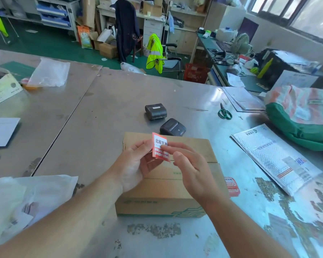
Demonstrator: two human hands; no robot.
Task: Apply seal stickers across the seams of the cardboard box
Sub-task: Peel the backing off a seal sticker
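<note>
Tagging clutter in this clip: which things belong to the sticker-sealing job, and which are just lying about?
Job: cardboard box; red seal sticker, pinched by left hand and right hand; second red sticker at the box's right edge.
Lying about: green scissors; far black device; near black device; bubble mailer; plastic bag.

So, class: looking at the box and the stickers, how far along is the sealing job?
One red sticker already seems stuck at the cardboard box's right edge. The left hand and right hand hold a second sticker above it. The top seam shows bare, so sealing it is left.
</note>
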